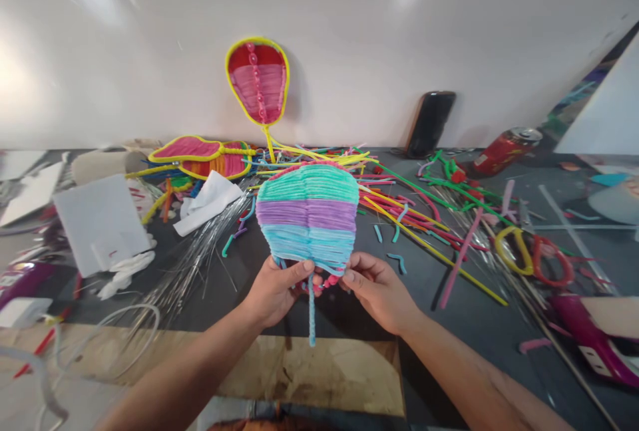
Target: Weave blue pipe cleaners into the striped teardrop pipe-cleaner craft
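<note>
Between my hands is a fan-shaped pipe-cleaner panel (307, 215), banded green, purple and light blue, with a twisted light-blue stem (312, 314) hanging down. My left hand (277, 288) grips its lower left edge, thumb on the front near the stem. At the lower right edge, my right hand (377, 288) is closed with thumb and fingertips on the light-blue rim. A string of pink and red beads (330, 281) shows between the hands beneath the panel. The fingers behind the panel are partly hidden.
Behind stands a yellow-rimmed pink pipe-cleaner fan (258, 85). Loose pipe cleaners (424, 218) and thin metal wires (187, 271) cover much of the dark table. A phone (430, 124) leans on the wall near a red can (506, 150). Purple glue guns (594, 341) lie at both sides.
</note>
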A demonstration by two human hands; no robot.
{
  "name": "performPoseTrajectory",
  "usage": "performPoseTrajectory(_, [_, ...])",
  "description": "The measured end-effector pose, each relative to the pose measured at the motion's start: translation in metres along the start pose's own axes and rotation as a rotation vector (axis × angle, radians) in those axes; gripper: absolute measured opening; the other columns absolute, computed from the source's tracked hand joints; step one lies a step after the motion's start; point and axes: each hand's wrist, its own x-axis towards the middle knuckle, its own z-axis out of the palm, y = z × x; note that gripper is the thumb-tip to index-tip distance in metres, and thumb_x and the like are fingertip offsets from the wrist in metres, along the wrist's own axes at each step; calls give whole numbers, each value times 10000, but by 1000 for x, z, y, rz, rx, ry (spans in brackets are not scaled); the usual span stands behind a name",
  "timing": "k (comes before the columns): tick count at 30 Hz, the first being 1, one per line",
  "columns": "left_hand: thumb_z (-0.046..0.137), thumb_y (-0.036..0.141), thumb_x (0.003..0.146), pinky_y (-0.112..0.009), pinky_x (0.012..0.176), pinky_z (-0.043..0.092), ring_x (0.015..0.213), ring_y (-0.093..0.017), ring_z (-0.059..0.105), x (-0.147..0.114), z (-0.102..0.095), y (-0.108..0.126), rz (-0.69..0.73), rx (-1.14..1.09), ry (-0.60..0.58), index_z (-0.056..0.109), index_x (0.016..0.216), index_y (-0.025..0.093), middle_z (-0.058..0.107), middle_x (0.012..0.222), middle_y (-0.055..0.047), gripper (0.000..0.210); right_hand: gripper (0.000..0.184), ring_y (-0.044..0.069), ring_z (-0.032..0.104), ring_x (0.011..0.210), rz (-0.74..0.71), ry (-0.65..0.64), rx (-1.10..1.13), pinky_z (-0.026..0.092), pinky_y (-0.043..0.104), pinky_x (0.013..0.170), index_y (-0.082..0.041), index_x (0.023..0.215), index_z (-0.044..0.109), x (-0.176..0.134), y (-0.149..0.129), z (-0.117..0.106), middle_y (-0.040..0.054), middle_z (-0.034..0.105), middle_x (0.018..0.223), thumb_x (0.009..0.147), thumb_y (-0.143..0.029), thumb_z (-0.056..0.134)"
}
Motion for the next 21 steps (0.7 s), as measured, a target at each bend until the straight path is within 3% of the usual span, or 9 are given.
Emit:
performPoseTrajectory(5, [808,208,636,-216,471,549,520,-116,618,1,2,1,47,-12,37,684,719,114,675,622,-16,176,99,127,577,755,-62,52,-86,417,263,733,-216,784,676,-1,-2,-2,-12,660,754,756,-292,733])
performPoseTrajectory(10, [816,208,621,-224,461,550,519,-122,621,1,2,0,54,-9,60,676,717,116,668,628,-11,193,111,96,500,676,-77,113,-150,376,235,655,-210,783,668,-2,-4,-1,-28,611,710,782,-313,709])
performPoseTrajectory(16, [818,215,619,-227,467,553,519,-119,618,0,3,1,51,-8,43,672,706,113,666,629,-10,199,118,76,381,578,-55,65,-116,315,231,575,-204,835,685,-2,-6,2,-46,498,624,817,-320,670])
performPoseTrajectory(21, [820,227,616,-225,471,552,520,-120,616,-1,2,-1,42,-3,19,678,699,112,669,621,-15,201,174,81,341,562,21,34,-50,255,239,537,-184,742,666,-4,-7,3,-44,459,588,808,-345,673])
